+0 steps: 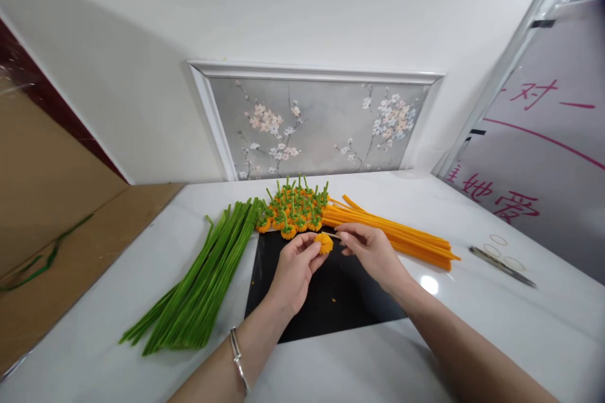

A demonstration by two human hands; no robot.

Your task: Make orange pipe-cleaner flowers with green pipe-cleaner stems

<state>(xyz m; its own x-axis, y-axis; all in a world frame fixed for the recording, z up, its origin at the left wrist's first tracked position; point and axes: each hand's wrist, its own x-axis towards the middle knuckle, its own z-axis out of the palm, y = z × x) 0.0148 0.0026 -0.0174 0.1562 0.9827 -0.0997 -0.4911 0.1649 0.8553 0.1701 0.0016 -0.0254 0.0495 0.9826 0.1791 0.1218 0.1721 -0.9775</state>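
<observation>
My left hand [300,264] pinches a small orange pipe-cleaner pumpkin [324,243] between thumb and fingers above the black mat. Close by on the right, my right hand [366,249] has its fingers closed on a thin brownish stick-like piece [333,236], which reaches to the pumpkin's edge. Whether the piece is joined to the pumpkin I cannot tell. Just beyond both hands stands a cluster of orange pumpkins with green stems [295,208]. A bundle of orange pipe cleaners [401,236] lies behind and to the right of my right hand.
Green pipe cleaners [203,283] lie bundled at the left. Under my hands is a black mat [321,308] with a few orange bits. Tweezers [503,266] and several clear rings [498,240] lie at the right. Cardboard [70,227] borders the left; a wall rises behind.
</observation>
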